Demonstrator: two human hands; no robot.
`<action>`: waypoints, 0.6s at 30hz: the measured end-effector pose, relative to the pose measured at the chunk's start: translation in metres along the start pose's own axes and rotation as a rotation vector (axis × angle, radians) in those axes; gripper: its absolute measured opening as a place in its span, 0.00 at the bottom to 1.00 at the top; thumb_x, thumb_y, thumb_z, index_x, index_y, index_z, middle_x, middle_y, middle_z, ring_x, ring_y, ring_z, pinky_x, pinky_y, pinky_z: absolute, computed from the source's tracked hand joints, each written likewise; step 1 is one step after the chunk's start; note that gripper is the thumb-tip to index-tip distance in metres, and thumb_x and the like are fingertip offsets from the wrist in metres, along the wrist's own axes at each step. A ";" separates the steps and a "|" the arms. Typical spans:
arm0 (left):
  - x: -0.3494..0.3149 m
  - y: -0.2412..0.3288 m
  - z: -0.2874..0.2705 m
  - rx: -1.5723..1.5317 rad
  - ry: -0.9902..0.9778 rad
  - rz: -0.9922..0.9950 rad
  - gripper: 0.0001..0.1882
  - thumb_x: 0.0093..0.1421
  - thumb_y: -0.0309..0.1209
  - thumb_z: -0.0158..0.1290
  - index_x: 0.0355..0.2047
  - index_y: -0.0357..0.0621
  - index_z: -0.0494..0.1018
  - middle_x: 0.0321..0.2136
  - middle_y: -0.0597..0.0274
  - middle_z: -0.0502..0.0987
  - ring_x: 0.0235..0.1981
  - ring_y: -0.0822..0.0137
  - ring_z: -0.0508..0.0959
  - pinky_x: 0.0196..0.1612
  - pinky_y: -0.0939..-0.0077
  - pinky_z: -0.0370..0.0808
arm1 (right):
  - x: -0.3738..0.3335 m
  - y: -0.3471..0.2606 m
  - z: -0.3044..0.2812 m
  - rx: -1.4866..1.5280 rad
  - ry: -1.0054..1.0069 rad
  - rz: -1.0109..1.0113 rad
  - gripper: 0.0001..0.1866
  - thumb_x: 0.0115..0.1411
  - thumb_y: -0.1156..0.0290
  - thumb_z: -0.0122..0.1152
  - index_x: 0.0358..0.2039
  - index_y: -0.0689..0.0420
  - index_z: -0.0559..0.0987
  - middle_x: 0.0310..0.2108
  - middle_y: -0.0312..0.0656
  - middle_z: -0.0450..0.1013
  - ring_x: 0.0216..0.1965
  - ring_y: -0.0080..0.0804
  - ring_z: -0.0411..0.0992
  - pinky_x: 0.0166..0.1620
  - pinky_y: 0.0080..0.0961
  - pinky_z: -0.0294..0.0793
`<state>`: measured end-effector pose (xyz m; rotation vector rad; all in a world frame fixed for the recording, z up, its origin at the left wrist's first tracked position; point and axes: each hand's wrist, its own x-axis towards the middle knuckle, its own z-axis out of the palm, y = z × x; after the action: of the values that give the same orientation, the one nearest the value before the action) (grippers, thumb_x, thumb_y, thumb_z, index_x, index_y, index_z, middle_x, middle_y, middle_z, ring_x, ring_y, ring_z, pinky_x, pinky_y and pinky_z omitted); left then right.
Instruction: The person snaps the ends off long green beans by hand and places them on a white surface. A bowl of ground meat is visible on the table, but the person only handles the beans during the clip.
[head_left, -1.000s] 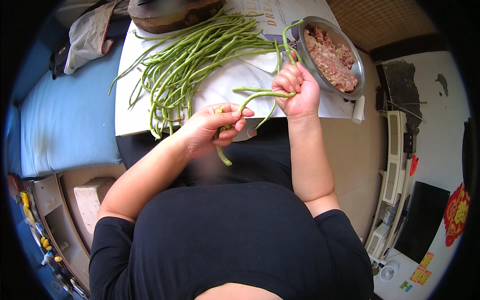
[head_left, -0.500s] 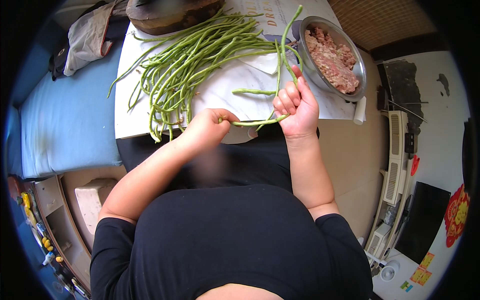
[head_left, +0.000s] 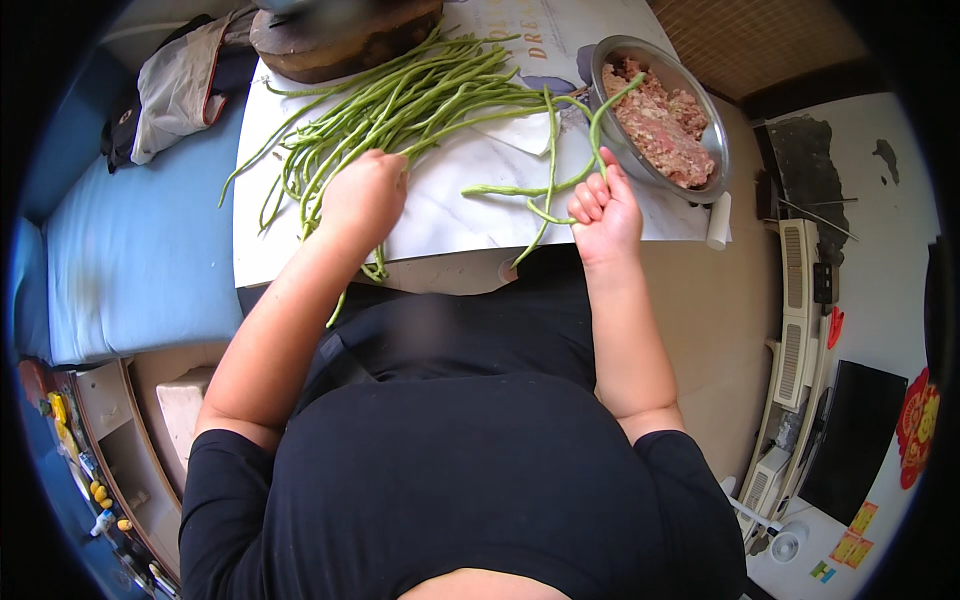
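Gripping one long green bean [head_left: 598, 135], the right hand [head_left: 607, 215] has its fingers curled tight, with the pointing finger sticking up along the bean. The top of the bean bends up and, from this view, passes in front of the rim of a round metal bowl [head_left: 724, 165]. I can't tell if it touches the bowl. Pink minced meat [head_left: 660, 120] sits inside the bowl.

A few loose green beans [head_left: 495, 190] lie crossed on the white table [head_left: 450, 240], just to the left of the right hand.

Reaching over the table, the left hand [head_left: 366, 195] is at the near side of a big messy pile of long green beans [head_left: 430, 95]. Its back is up and its fingers bend down out of sight, so I can't tell if it has a bean. The pile spreads across the left half of the table, and some bean ends hang past the near edge.

Behind the pile is a thick, round wooden chopping block [head_left: 345, 50]; its top is a bit blurry. To the left is a blue sofa [head_left: 140, 260]. The person wears a black short-sleeved shirt [head_left: 460, 460]. A small white fan [head_left: 788, 543] stands far off at the lower right.
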<state>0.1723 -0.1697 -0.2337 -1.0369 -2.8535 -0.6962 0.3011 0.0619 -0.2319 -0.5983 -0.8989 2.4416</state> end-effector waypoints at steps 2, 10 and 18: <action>0.016 -0.012 0.008 0.074 -0.035 -0.025 0.08 0.52 0.33 0.49 0.27 0.42 0.72 0.27 0.55 0.73 0.30 0.54 0.74 0.33 0.63 0.71 | 0.018 0.010 -0.002 -0.271 0.173 -0.081 0.13 0.60 0.69 0.42 0.45 0.57 0.67 0.20 0.34 0.62 0.19 0.21 0.59 0.22 0.18 0.60; 0.031 -0.020 0.017 0.235 -0.222 -0.120 0.10 0.48 0.37 0.52 0.23 0.44 0.75 0.25 0.55 0.75 0.28 0.55 0.75 0.32 0.64 0.72 | 0.020 0.041 -0.044 -1.995 0.009 -0.626 0.23 0.50 0.63 0.55 0.47 0.57 0.69 0.55 0.52 0.54 0.58 0.50 0.48 0.58 0.38 0.48; 0.005 0.019 -0.037 -0.193 0.228 0.067 0.07 0.44 0.33 0.57 0.20 0.46 0.72 0.20 0.61 0.72 0.21 0.61 0.73 0.24 0.70 0.70 | 0.001 0.033 0.007 -1.286 -0.211 -0.517 0.17 0.58 0.62 0.48 0.41 0.61 0.70 0.39 0.47 0.69 0.41 0.38 0.69 0.39 0.32 0.70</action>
<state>0.1751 -0.1694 -0.1921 -0.9961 -2.5864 -1.0284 0.2870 0.0368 -0.2497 -0.3865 -2.3413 1.2426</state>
